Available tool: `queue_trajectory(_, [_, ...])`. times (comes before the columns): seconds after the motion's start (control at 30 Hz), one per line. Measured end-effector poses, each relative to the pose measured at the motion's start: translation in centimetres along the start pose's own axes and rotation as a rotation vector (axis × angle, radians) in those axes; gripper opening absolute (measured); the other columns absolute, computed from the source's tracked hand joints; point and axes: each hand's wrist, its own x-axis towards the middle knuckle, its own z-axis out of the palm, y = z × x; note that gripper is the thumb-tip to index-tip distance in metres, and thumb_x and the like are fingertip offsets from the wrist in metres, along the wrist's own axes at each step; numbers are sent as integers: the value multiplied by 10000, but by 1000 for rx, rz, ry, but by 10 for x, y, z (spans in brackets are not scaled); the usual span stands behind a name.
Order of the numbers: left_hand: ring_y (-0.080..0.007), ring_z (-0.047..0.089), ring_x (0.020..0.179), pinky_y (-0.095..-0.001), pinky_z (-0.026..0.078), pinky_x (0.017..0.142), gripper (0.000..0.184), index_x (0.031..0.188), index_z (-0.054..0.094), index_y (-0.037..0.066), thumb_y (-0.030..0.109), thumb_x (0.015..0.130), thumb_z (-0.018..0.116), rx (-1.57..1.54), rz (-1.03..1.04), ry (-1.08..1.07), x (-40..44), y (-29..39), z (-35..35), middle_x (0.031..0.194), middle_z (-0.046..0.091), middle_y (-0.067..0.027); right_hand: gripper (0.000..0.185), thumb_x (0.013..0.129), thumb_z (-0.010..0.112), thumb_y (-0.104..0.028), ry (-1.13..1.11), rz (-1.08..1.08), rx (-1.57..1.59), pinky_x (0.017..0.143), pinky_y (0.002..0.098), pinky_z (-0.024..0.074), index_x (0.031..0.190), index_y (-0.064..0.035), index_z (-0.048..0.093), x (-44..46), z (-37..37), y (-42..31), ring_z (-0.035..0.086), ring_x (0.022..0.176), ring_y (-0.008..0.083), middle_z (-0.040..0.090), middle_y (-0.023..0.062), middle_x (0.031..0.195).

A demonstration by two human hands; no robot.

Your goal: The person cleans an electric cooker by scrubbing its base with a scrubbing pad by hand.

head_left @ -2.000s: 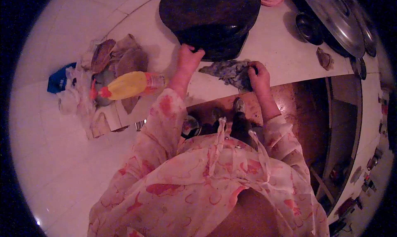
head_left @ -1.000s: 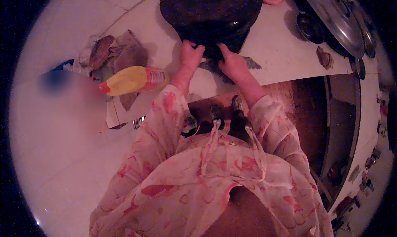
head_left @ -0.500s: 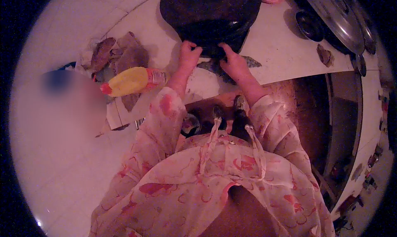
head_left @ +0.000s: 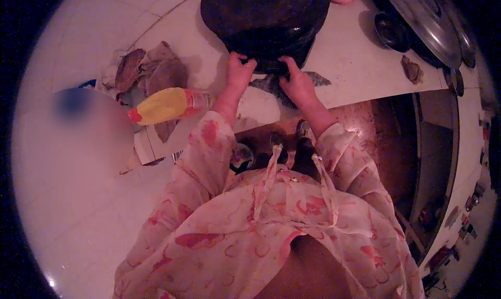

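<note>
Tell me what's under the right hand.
A grey rag on the white counter; it shows on both sides of the right hand. The part directly beneath is covered, so I can't tell whether they touch.

Dim pinkish lt, brn flr [head_left: 360, 124]

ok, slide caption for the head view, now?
Left hand and right hand at the near side of a dark round-topped object, grey cloth and yellow bottle nearby.

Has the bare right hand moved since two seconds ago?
Yes. Against the large black round-topped object, the right hand has moved left and slightly forward, from the right end of the crumpled grey cloth to the object's near edge.
</note>
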Motion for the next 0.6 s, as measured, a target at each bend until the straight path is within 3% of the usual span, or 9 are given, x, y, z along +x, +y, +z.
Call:
queue_trajectory(0.37, [-304,566,806,-369,445,742,318,833,489,19,163,616,672,45,5,59,3,-8,8,842,576,-178,477,741,553,-129,9,-14,-10,654,495,452,1179,-241,402,0,0,1,579,728,409,586,201,721])
queue_trajectory(0.53, [-331,567,812,-382,444,750,308,843,516,32,182,623,671,136,-85,73,-6,15,4,829,584,-168,484,745,550,-151,20,-22,-40,655,489,453,1193,-255,396,-1,1,2,579,728,409,584,207,730])
queue_trajectory(0.6, [-305,567,792,-371,446,740,287,848,524,30,164,635,663,199,-97,73,-10,25,1,824,587,-151,489,746,549,-153,10,-6,-48,660,488,453,1198,-259,393,-2,1,1,579,736,409,585,208,738])
